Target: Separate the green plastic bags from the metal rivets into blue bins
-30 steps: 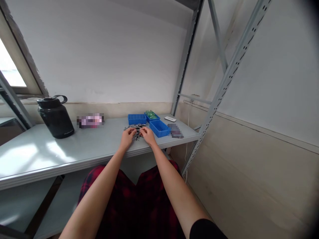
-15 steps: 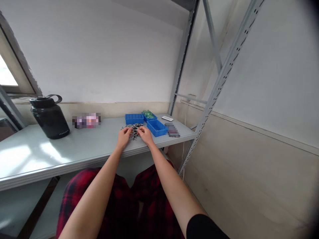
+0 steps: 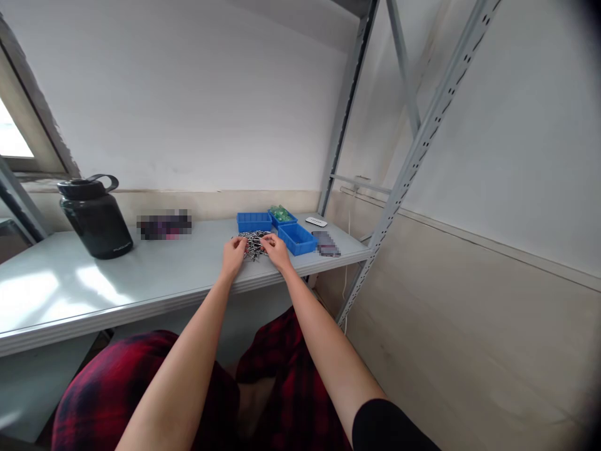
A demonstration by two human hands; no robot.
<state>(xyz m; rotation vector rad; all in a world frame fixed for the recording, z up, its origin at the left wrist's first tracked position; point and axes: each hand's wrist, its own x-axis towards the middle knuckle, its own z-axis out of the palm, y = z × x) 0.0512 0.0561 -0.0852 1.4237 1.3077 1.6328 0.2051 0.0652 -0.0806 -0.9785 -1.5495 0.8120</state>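
A heap of thin metal pieces [image 3: 254, 247], silver and dark like pins or screws, lies loose near the front edge of the shelf. My left hand [image 3: 233, 255] is at the heap's left side, thumb and fingers pinched together. Over the right side, my right hand [image 3: 276, 250] is also closed in a pinch. Whatever sits between either hand's fingertips is too small to make out. Just right of the heap is an open blue bin [image 3: 297, 240]. Behind the heap stands another blue bin [image 3: 254, 222], next to a third blue bin holding green pieces [image 3: 280, 214].
The grey shelf [image 3: 154, 275] has a large black bottle [image 3: 96, 218] at its left and a blurred object [image 3: 165, 225] by the wall. A white flat device [image 3: 316, 222] and a blurred dark item [image 3: 325, 243] lie right. A metal upright [image 3: 399, 194] bounds the right end.
Both hands remain pinched at the heap, with only slight shifts. My knees in red plaid have spread apart, and the view has tilted slightly.
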